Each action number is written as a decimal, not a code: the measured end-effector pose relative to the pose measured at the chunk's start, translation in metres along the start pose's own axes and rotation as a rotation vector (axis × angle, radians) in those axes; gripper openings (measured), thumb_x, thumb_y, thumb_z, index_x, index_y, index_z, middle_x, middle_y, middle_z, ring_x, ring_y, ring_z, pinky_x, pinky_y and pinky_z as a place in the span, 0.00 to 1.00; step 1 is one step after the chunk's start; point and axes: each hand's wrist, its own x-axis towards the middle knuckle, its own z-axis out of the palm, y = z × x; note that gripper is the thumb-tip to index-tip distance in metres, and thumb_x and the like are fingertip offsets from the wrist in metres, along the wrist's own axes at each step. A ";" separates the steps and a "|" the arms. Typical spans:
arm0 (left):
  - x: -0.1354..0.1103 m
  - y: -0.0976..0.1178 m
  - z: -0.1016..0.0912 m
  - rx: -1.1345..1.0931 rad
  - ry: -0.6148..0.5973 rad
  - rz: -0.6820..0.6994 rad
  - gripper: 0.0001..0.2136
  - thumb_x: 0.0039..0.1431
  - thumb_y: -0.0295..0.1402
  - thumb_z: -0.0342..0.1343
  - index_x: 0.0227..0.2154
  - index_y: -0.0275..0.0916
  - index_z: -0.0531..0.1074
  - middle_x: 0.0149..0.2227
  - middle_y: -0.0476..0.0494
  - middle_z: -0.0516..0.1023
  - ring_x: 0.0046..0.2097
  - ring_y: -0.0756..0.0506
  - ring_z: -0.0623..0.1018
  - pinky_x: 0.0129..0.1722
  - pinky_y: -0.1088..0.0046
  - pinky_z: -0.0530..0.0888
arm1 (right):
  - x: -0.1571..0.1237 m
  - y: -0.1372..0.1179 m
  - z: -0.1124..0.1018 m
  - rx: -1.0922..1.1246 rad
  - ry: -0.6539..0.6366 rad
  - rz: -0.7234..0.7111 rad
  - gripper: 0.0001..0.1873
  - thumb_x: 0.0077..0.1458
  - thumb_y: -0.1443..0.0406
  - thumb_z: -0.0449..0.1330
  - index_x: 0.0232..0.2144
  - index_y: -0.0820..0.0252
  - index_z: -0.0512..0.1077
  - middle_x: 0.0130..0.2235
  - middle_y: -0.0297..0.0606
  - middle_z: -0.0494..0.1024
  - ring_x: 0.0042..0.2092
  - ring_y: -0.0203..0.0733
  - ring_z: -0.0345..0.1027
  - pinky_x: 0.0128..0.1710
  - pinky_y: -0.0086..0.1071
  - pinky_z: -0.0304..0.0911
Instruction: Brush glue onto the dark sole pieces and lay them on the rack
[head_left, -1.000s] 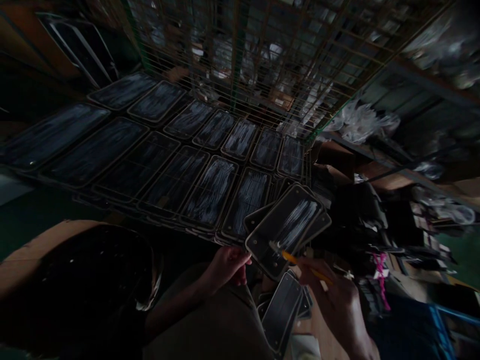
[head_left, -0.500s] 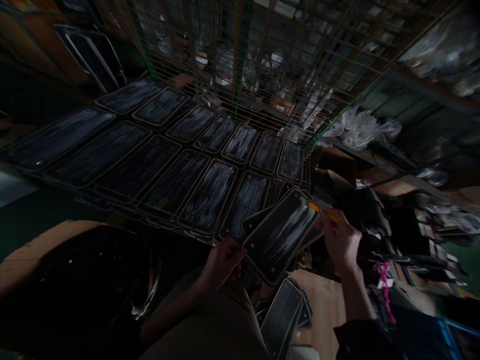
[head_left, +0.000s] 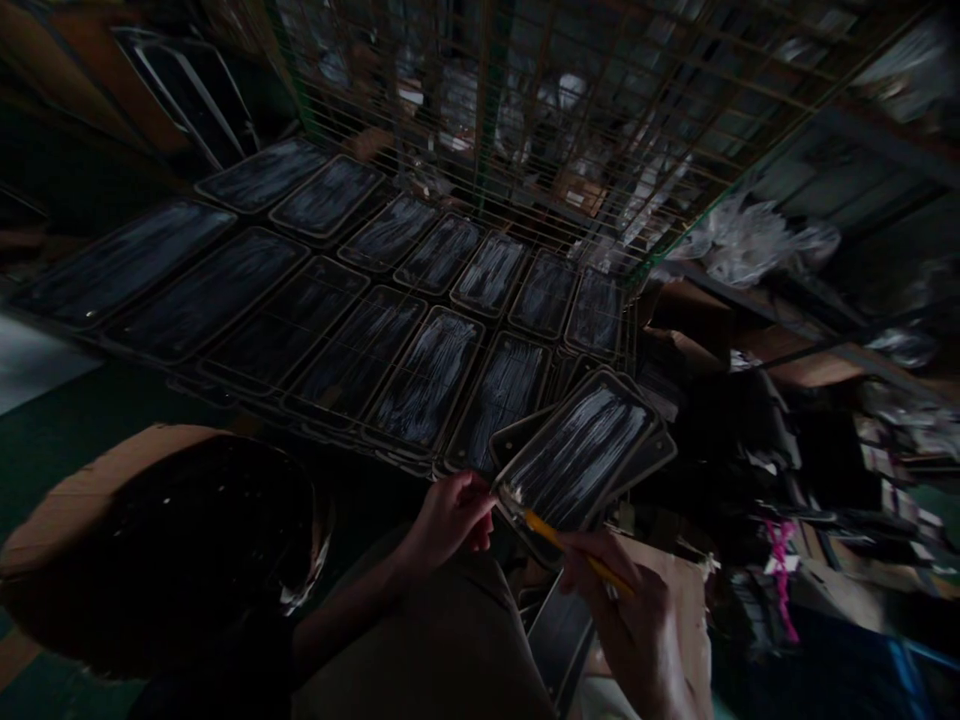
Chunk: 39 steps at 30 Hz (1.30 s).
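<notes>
Just beyond the left hand (head_left: 452,515) and right hand (head_left: 634,610) lies a white-streaked dark panel (head_left: 581,445).
The left hand's curled fingers pinch its near corner; the right hand closes round a yellow brush (head_left: 579,553), tip at that corner. Beneath lie other panels; rows of streaked panels (head_left: 427,375) spread leftward before wire mesh (head_left: 487,130). Half a second on, the brush has left the far corner and streaks cover more.

Yellow-handled brush (head_left: 545,529) in right hand (head_left: 626,600)
</notes>
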 end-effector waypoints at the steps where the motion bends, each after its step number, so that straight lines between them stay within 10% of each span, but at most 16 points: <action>1: 0.000 0.000 -0.001 -0.002 -0.006 -0.003 0.14 0.58 0.42 0.56 0.30 0.35 0.66 0.20 0.50 0.72 0.18 0.50 0.73 0.17 0.78 0.67 | 0.001 0.000 -0.001 0.049 0.003 0.047 0.08 0.64 0.62 0.52 0.42 0.54 0.71 0.25 0.28 0.75 0.27 0.32 0.71 0.28 0.23 0.65; 12: 0.008 -0.010 -0.004 0.046 0.000 0.028 0.17 0.57 0.46 0.57 0.30 0.36 0.66 0.18 0.50 0.72 0.18 0.50 0.73 0.17 0.80 0.67 | 0.097 0.106 -0.052 0.015 0.637 0.062 0.16 0.60 0.53 0.57 0.39 0.61 0.71 0.24 0.33 0.74 0.24 0.37 0.68 0.27 0.29 0.66; 26: 0.004 -0.006 0.004 -0.016 -0.006 -0.035 0.17 0.57 0.48 0.55 0.31 0.38 0.62 0.21 0.50 0.75 0.18 0.48 0.75 0.16 0.76 0.71 | 0.108 0.145 -0.078 -0.495 0.496 -0.178 0.12 0.63 0.58 0.55 0.43 0.56 0.74 0.35 0.33 0.81 0.31 0.35 0.75 0.29 0.25 0.64; 34: -0.004 0.007 0.008 -0.046 -0.028 -0.046 0.18 0.57 0.48 0.56 0.32 0.37 0.62 0.24 0.48 0.75 0.21 0.47 0.77 0.18 0.76 0.71 | 0.046 0.099 -0.065 -0.433 0.295 -0.223 0.09 0.63 0.62 0.56 0.44 0.56 0.73 0.31 0.30 0.79 0.29 0.31 0.73 0.28 0.22 0.64; 39: -0.002 0.001 0.007 -0.011 -0.017 -0.021 0.17 0.58 0.48 0.55 0.32 0.38 0.61 0.23 0.48 0.75 0.21 0.47 0.76 0.17 0.77 0.70 | 0.058 0.107 -0.078 -0.372 0.534 -0.107 0.10 0.63 0.60 0.56 0.44 0.56 0.73 0.31 0.30 0.79 0.32 0.33 0.75 0.32 0.23 0.66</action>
